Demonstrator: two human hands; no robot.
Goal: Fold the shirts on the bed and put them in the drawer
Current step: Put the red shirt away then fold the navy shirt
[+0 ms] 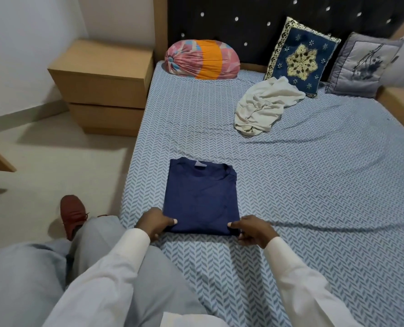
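Pinching the near edge of the folded navy shirt [201, 197], the left hand [152, 221] grips its 7 o'clock corner and the right hand [253, 230] its 5 o'clock corner, each thumb on top and fingers tucked beneath. That shirt lies flat in a neat rectangle on the bed [314, 173], close to the bed's left edge, collar pointing to 12 o'clock.

At 1 o'clock from it, well apart, a cream shirt [264, 106] lies crumpled and unfolded. So there are two shirts, one folded. Beyond it two cushions lean on the headboard [243, 22]: a blue patterned cushion [301, 57] touching the cream shirt and a grey cushion [364, 64] beside it. One pink and orange bolster [201, 60] sits at 12 o'clock.

A wooden drawer unit [106, 86] stands on the floor at 10 o'clock, against the bed, with two drawer fronts, both closed. One brown shoe [72, 213] shows at 8 o'clock.

A pale collar tag [198, 164] shows inside the navy shirt's neck; any writing on it is too small to read.
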